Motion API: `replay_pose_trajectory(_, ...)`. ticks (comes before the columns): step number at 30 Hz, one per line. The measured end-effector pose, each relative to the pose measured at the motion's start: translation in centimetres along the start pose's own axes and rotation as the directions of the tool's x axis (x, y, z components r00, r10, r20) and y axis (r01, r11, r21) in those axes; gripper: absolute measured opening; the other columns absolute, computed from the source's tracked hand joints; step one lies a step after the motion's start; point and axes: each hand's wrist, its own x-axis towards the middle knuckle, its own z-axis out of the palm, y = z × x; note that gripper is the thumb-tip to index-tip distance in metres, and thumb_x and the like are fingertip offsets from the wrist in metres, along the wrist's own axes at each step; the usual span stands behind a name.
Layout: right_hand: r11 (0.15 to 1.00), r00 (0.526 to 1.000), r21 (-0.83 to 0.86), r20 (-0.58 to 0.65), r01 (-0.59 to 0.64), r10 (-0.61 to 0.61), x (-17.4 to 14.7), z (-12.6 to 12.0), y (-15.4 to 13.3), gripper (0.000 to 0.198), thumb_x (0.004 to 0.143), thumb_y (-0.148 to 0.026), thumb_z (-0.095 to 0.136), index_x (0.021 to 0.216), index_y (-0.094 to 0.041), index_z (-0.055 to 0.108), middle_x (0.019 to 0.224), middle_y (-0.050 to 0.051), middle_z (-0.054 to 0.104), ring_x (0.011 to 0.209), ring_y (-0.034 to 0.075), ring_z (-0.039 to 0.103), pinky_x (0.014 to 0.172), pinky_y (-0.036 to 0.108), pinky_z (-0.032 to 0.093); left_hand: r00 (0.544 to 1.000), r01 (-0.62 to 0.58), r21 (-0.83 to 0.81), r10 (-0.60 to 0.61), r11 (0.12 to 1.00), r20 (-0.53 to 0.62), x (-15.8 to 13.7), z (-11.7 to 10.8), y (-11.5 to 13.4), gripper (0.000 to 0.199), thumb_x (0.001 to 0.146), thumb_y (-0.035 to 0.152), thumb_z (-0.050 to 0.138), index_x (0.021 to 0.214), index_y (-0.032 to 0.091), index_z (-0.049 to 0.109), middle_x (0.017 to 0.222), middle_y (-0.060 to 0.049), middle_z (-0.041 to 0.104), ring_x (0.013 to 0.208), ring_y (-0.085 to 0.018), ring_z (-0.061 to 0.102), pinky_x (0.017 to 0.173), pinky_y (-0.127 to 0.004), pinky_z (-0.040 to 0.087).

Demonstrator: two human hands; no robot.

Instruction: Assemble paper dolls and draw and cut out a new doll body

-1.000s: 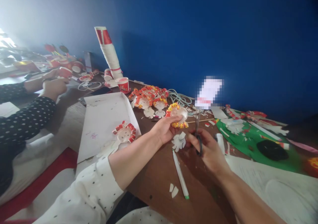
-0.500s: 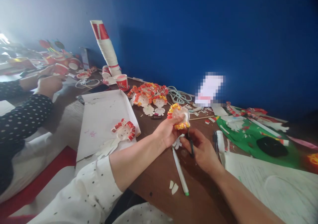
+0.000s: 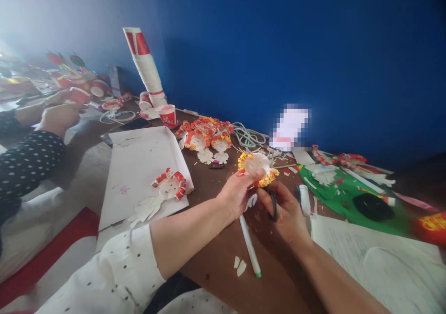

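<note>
In the middle of the head view my left hand (image 3: 238, 194) pinches a round white paper cutout (image 3: 257, 164) edged with curled yellow and red strips. Close beside it on the right, my right hand (image 3: 287, 214) is closed on a pair of scissors (image 3: 273, 204) with black handles. The scissor blades are mostly hidden at the cutout's lower edge. Below the hands a white marker (image 3: 250, 246) with a green end lies on the brown table (image 3: 212, 239). Small white paper scraps (image 3: 240, 266) rest near it.
Finished-looking curly-edged paper figures (image 3: 208, 137) are heaped behind my left hand. A white box lid (image 3: 139, 165) stands to the left, with a stack of paper cups (image 3: 148, 68) behind. Green sheet material (image 3: 324, 191) and printed paper (image 3: 369, 253) lie right. Another person's hands (image 3: 59, 114) work far left.
The cutout has turned in my left hand, so its curled strips now point left and lower right. My right hand and the scissors have shifted slightly right and down.
</note>
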Motion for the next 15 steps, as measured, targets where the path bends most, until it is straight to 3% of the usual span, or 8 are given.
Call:
replay_pose_trajectory(5,0.999,0.999,-0.034,-0.025,0.023,-0.024,-0.07,-0.14,0.17,0.041,0.066,-0.047,0.080,0.090,-0.020,0.061,0.060,-0.005,0.053,0.053,0.010,0.044,0.048,0.023,0.036,0.999,0.023,-0.012,-0.023,1.000,-0.041,-0.25,0.26,0.09,0.034,0.065,0.031,0.080,0.085,0.011,0.061,0.065,-0.001,0.058,0.052,-0.011,0.054,0.051,-0.024,0.044)
replay_pose_trajectory(15,0.981,0.996,-0.178,-0.025,0.078,-0.084,-0.19,-0.21,-0.34,0.032,0.073,-0.048,0.073,0.084,-0.020,0.062,0.057,-0.005,0.051,0.049,0.009,0.040,0.045,0.023,0.034,0.997,0.001,-0.067,-0.005,0.998,-0.072,-0.21,0.36,-0.05,0.030,0.067,0.024,0.079,0.088,0.009,0.065,0.076,-0.004,0.063,0.064,-0.010,0.057,0.062,-0.022,0.047)
